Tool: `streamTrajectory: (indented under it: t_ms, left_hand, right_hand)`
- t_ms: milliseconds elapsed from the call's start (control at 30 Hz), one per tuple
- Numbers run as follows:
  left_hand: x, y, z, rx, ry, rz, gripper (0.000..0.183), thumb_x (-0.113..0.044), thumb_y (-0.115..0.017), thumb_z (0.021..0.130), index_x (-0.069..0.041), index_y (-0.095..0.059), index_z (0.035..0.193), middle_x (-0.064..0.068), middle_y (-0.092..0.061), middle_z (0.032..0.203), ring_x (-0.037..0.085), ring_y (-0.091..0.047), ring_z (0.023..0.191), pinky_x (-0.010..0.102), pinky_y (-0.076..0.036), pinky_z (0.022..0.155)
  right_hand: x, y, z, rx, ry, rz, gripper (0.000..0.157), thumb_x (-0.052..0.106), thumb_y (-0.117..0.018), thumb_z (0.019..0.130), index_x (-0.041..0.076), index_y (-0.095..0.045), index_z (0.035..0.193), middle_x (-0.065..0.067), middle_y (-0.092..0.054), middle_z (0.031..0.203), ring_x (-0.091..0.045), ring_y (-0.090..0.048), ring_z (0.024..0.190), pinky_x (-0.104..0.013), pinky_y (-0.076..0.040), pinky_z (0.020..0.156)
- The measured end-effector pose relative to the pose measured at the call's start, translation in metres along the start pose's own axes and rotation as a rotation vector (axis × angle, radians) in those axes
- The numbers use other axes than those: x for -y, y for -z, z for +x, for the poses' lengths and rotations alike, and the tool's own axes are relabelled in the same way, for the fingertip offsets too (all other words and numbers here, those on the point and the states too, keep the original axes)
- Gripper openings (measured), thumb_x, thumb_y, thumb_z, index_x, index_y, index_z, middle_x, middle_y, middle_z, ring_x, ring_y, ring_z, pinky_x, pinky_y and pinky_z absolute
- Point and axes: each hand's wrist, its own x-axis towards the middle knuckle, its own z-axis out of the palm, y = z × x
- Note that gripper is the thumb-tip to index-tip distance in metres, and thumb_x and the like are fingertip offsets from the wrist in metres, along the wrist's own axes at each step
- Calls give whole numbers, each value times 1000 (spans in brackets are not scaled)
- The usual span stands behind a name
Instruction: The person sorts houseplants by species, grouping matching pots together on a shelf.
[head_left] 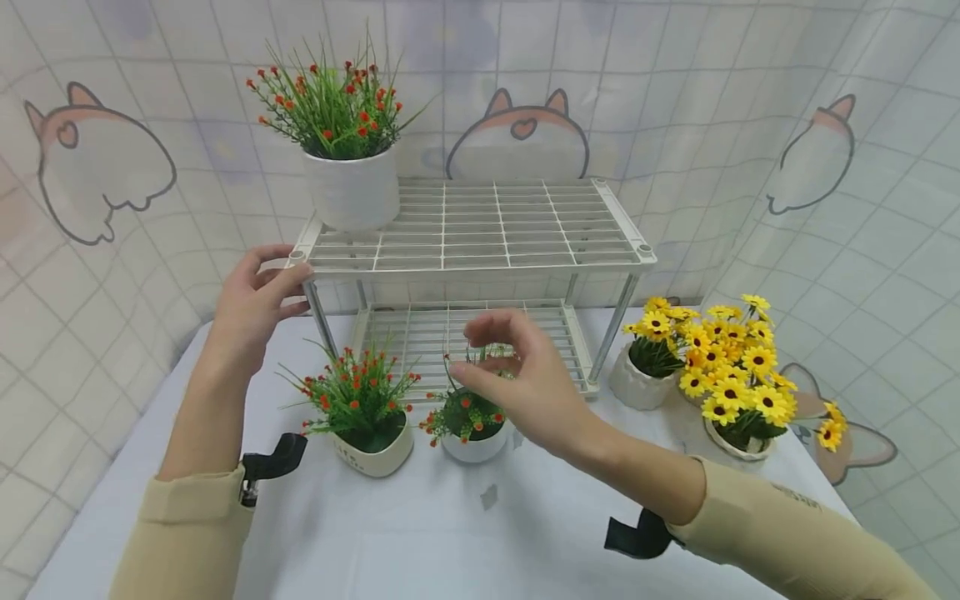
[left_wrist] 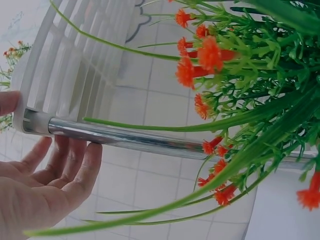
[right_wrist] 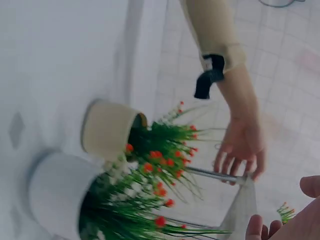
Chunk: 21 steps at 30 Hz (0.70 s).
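Observation:
My left hand (head_left: 251,304) holds the front left corner of a white two-tier wire rack (head_left: 480,268). In the left wrist view, its thumb is at the shelf corner and its fingertips touch the metal post (left_wrist: 125,136). My right hand (head_left: 536,387) hovers, fingers loosely bent and holding nothing, above a small round white pot of red-flowered grass (head_left: 474,448). Left of that pot stands a cream pot of red flowers (head_left: 375,460). A larger white pot of red-flowered grass (head_left: 352,187) sits on the upper shelf's left end.
At the rack's right, white pots of yellow daisies (head_left: 641,383) (head_left: 738,446) stand on the white-covered table (head_left: 420,550). The lower shelf (head_left: 416,321) lies behind the two front pots. A gridded curtain with cartoon animals (head_left: 517,137) hangs behind and at both sides.

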Motion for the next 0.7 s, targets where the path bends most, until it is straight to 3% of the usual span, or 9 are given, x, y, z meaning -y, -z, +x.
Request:
streamTrajectory:
  t_ms: [233,400,567,700]
  left_hand:
    - [0,1,-1,-15,-27,18,56,-35,-59,105,-7,-41,151,5,-60,121,16,-60,106,21,-56,85]
    - [0,0,-2,1,-31,20,57,-36,-58,105,-7,-40,152,5,-60,121,18,-61,107,22,-56,86]
    - [0,1,-3,13,-43,29,59,-38,-57,106,-6,-38,152,8,-59,124,17,-61,108,25,-56,89]
    - [-1,2,-3,17,-47,33,61,-40,-57,106,-7,-38,153,12,-58,128,17,-60,109,27,-55,91]
  right_hand:
    - [-33,6,-35,0,-52,41,35,3,-75,92,-3,-57,121,-17,-57,123,-34,-54,118,-33,-53,95]
    - [-58,12,-56,-62,-54,73,29,-2,-74,91,-7,-58,115,-24,-55,126,-33,-54,121,-32,-54,95]
    - [-76,17,-69,-223,-48,52,28,-7,-73,90,-7,-57,112,-18,-54,131,-25,-52,124,-28,-54,89]
    - [-87,21,-73,-370,-78,63,30,-12,-73,88,-9,-54,112,-10,-54,124,-21,-53,116,-23,-51,83]
